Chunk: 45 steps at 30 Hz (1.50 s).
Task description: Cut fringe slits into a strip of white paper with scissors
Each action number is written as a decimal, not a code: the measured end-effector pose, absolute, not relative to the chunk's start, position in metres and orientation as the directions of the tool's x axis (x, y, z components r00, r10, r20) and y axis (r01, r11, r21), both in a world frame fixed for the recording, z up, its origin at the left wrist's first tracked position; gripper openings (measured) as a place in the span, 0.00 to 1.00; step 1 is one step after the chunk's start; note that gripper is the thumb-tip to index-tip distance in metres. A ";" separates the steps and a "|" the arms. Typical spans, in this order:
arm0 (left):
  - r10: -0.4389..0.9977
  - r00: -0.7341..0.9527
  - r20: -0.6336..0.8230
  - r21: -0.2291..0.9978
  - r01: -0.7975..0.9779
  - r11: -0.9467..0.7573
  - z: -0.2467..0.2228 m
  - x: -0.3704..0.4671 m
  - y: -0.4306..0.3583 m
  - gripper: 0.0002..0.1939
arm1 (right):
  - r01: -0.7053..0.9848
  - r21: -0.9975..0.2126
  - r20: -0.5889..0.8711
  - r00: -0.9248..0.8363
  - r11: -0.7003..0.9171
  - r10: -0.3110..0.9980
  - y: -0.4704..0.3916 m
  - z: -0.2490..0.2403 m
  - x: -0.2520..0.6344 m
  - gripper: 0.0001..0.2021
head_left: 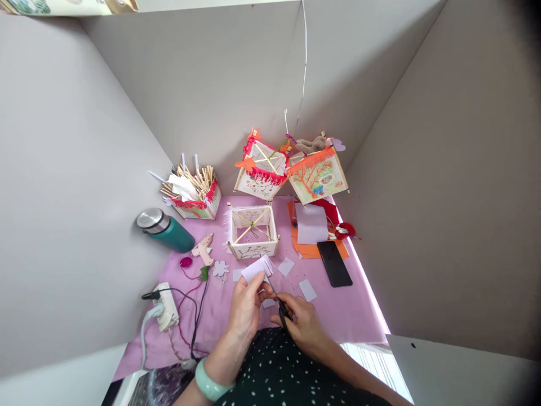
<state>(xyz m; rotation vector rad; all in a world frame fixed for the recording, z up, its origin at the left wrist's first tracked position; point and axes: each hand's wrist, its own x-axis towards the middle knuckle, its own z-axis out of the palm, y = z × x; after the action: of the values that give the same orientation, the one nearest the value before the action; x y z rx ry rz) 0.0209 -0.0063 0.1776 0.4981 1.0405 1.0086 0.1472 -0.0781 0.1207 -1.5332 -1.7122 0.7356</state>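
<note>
An open-topped paper lantern frame (253, 232) stands just beyond the hands, a black phone (334, 263) to the right, paper scraps (307, 290) between. The left hand (245, 307) pinches a fringed white paper strip (257, 268); the right hand (301, 324) grips scissors (279, 305) meeting its edge. Grey walls enclose the pink-covered table (359, 313).

Pale lilac, that folded paper strip (257, 268), and the scissors (282, 310) against it are black. Underneath, the tablecloth (346, 310) runs a soft pink-purple, dotted with white paper scraps (307, 290). A teal bottle (169, 231) with a silver cap lies to one side. The unfinished lantern (252, 232) is cream with faint reddish branches; the lantern behind (318, 176) has an orange tree and orange fringe. Black phone (334, 263), mint-green bangle (209, 383), and a dark green garment (287, 372) speckled with white dots.
</note>
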 end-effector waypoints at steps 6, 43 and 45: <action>0.867 0.151 -0.475 0.751 -0.445 0.489 0.178 0.020 -0.006 0.16 | 0.584 -0.803 0.114 -0.049 0.122 0.992 -0.078 0.123 0.147 0.16; 0.867 0.164 -0.471 0.754 -0.436 0.492 0.172 0.019 -0.011 0.14 | 0.587 -0.795 0.170 -0.023 0.151 0.985 -0.075 0.118 0.148 0.16; 0.867 0.163 -0.471 0.753 -0.437 0.492 0.172 0.019 -0.010 0.14 | 0.585 -0.796 0.174 -0.023 0.154 0.984 -0.074 0.117 0.148 0.16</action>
<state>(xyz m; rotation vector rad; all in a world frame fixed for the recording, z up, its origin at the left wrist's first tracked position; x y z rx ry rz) 0.0190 -0.0105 0.1719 0.5082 1.0276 0.9883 0.1481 -0.0744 0.1170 -1.5181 -1.6998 0.6893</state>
